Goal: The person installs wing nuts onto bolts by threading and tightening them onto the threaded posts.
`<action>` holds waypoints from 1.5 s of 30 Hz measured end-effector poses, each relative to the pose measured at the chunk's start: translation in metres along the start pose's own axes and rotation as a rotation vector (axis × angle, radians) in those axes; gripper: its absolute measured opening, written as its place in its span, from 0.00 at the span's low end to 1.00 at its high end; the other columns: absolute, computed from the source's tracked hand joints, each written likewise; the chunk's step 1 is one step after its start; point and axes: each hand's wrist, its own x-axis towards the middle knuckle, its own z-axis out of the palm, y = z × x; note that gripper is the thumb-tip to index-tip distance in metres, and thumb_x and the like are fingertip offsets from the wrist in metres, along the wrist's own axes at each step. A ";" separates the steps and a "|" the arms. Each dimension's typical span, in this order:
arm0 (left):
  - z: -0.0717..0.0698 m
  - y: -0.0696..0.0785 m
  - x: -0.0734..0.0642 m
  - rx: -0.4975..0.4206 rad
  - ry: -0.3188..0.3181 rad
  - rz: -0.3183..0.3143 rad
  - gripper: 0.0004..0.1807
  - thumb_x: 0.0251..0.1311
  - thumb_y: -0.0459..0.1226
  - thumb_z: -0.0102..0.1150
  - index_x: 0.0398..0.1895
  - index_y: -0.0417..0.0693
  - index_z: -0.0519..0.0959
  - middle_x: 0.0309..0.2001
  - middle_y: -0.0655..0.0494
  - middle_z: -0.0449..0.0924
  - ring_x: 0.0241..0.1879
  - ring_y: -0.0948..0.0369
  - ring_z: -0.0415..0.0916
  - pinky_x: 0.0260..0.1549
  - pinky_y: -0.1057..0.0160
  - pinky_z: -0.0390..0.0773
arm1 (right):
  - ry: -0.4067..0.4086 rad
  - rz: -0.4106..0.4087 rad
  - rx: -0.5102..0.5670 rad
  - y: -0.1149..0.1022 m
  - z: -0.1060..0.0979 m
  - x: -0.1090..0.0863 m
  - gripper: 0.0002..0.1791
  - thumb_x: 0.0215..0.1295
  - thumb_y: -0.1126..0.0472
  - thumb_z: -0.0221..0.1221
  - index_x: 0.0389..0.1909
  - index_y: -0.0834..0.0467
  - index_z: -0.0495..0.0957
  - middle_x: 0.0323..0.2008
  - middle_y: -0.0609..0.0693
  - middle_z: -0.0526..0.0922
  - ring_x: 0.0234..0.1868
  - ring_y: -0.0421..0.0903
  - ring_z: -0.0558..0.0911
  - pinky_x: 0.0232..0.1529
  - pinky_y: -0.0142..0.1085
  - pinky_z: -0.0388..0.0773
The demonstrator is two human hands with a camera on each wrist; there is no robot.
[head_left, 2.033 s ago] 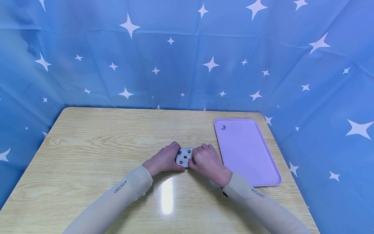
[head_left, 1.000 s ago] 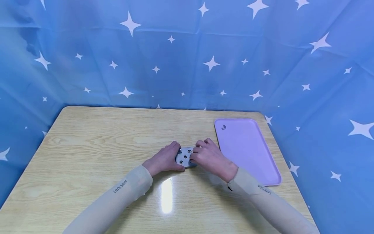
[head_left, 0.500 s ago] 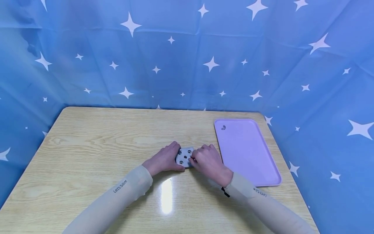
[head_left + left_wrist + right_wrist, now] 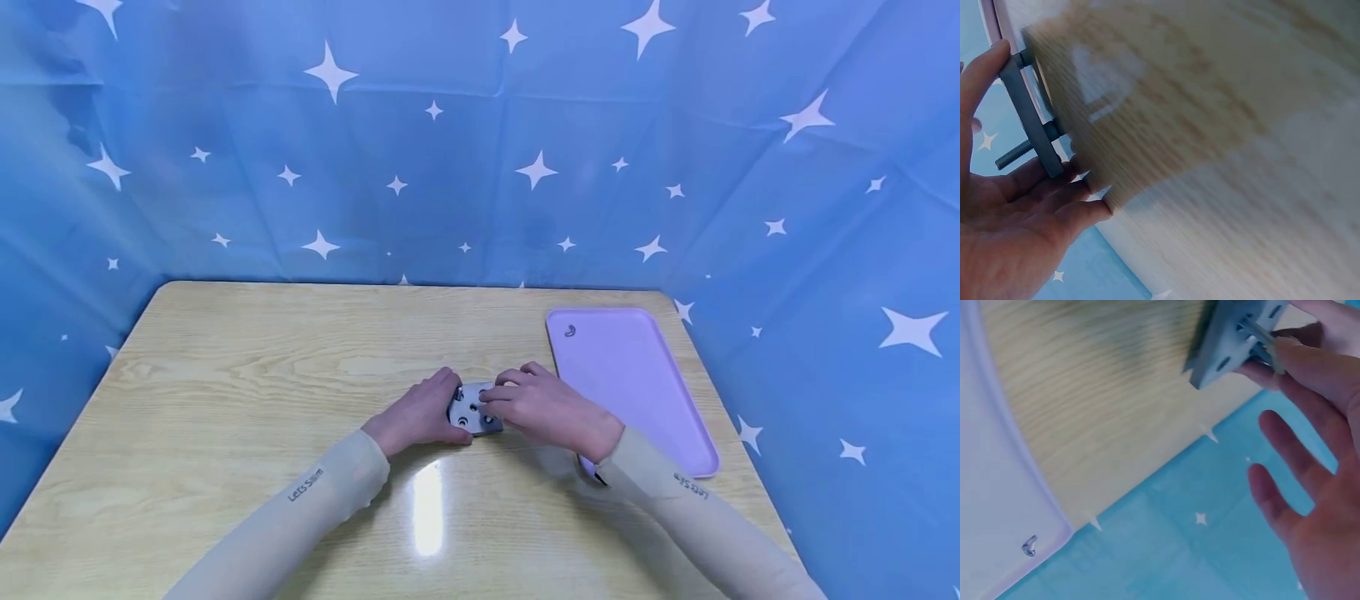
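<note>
Metal plate [image 4: 472,417] raised on short posts [image 4: 1054,129] above a wooden table [image 4: 247,375], worked with both hands; twelve o'clock is the table's far edge. The left hand [image 4: 422,410] is half closed about the plate's nine o'clock side, gripping it by the edges, thumb round to six and fingers at the far side. The left wrist view shows a threaded bolt [image 4: 1013,155] standing out from the plate's upper face, near those fingers.

The right hand [image 4: 551,408] reaches in from three o'clock, its fingertips over the plate. In the right wrist view its thumb and forefinger close on a slim rod [image 4: 1255,329] at one of the plate's holes, the other fingers spread and relaxed. Whether rod and bolt are one piece I cannot tell from here.

A purple tray [image 4: 633,383] lies at three o'clock from the plate, just beyond the right hand, partly behind the wrist. In the tray's eleven o'clock corner rests a curved metal piece [image 4: 570,331], too small to identify. Pale sleeves [image 4: 300,492] with dark lettering cover both forearms. Blue cloth [image 4: 420,208] printed with white stars hangs at twelve and along both sides.
</note>
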 end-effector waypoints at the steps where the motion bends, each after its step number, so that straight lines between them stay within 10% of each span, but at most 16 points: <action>1: 0.000 0.000 0.000 -0.002 -0.005 -0.004 0.37 0.49 0.52 0.80 0.55 0.41 0.73 0.46 0.55 0.71 0.38 0.58 0.70 0.40 0.58 0.72 | 0.006 -0.002 -0.002 0.000 0.002 0.000 0.16 0.65 0.61 0.70 0.53 0.46 0.87 0.55 0.39 0.85 0.57 0.45 0.81 0.50 0.46 0.78; 26: -0.001 0.002 0.000 -0.002 0.014 0.005 0.37 0.48 0.51 0.81 0.54 0.41 0.74 0.45 0.55 0.71 0.36 0.58 0.69 0.37 0.59 0.71 | 0.102 0.049 -0.092 -0.005 0.014 0.009 0.05 0.62 0.57 0.72 0.30 0.47 0.84 0.31 0.39 0.85 0.37 0.44 0.81 0.45 0.42 0.75; 45: -0.001 0.001 -0.001 0.010 0.033 0.017 0.36 0.47 0.51 0.82 0.52 0.42 0.74 0.43 0.56 0.70 0.35 0.59 0.69 0.36 0.60 0.72 | 0.073 0.442 0.246 -0.023 0.018 0.015 0.14 0.68 0.53 0.68 0.25 0.54 0.80 0.20 0.41 0.76 0.20 0.39 0.70 0.25 0.35 0.69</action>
